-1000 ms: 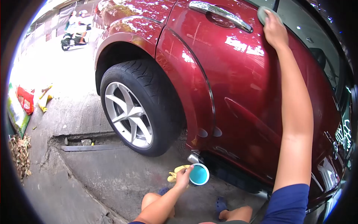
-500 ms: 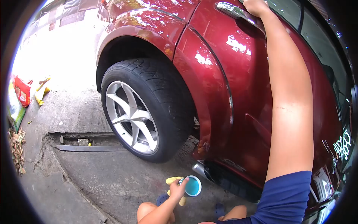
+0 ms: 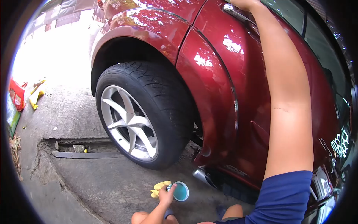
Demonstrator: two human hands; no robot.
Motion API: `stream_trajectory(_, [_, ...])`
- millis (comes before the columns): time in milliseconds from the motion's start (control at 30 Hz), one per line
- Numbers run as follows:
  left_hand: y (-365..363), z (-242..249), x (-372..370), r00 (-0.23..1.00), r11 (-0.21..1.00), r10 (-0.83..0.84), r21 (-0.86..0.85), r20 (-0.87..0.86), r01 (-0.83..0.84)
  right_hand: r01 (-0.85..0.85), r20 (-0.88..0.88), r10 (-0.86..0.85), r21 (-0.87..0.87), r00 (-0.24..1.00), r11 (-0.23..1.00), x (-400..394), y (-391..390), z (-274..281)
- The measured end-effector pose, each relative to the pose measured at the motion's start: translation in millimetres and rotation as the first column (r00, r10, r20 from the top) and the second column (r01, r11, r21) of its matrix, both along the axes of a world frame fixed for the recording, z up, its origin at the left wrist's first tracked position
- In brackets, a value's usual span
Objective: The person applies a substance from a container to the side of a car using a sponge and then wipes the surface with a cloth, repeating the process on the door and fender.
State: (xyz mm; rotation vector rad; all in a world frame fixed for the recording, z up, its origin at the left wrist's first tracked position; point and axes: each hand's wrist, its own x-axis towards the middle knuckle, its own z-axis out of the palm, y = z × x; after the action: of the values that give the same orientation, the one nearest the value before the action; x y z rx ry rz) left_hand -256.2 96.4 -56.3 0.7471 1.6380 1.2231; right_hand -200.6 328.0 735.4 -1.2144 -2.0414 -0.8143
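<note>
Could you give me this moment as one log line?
left hand: on blue tin | right hand: raised at red car door | yellow cloth: on ground

We see a cracked concrete ground [image 3: 97, 179]. On it rest the car's tyre [image 3: 156, 112], a yellow cloth [image 3: 157, 187], a round blue tin [image 3: 181, 191], and litter [image 3: 26, 97] well apart at left.

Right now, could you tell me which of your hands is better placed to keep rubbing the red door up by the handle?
Right. The right hand is up at the door handle of the red car, arm fully stretched. The left hand is low, at the blue tub on the ground.
</note>
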Motion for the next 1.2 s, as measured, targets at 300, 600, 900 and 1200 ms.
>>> stream_trajectory(300, [-10.1, 38.3, 16.9, 0.999, 0.999, -0.028, 0.02, -0.027, 0.029, 0.036, -0.134, -0.001, 0.264, 0.991, 0.964, 157.9, -33.0, 4.3])
stream_trajectory(600, [-27.3, 59.5, 70.6, 0.983, 0.98, -0.132, 0.163, 0.127, 0.11, 0.322, -0.263, -0.207, 0.543, 0.942, 0.776, 348.5, -119.4, -70.4])
stream_trajectory(900, [-23.9, 37.7, 86.7, 0.995, 0.977, -0.1, 0.19, 0.001, 0.098, 0.376, -0.314, -0.241, 0.507, 0.918, 0.775, 262.3, -94.4, -94.1])
stream_trajectory(1200, [-31.7, 20.7, 85.1, 0.979, 0.981, 0.005, 0.193, -0.202, 0.035, 0.027, 0.137, -0.111, 0.508, 0.984, 0.861, 253.6, -90.5, -112.6])
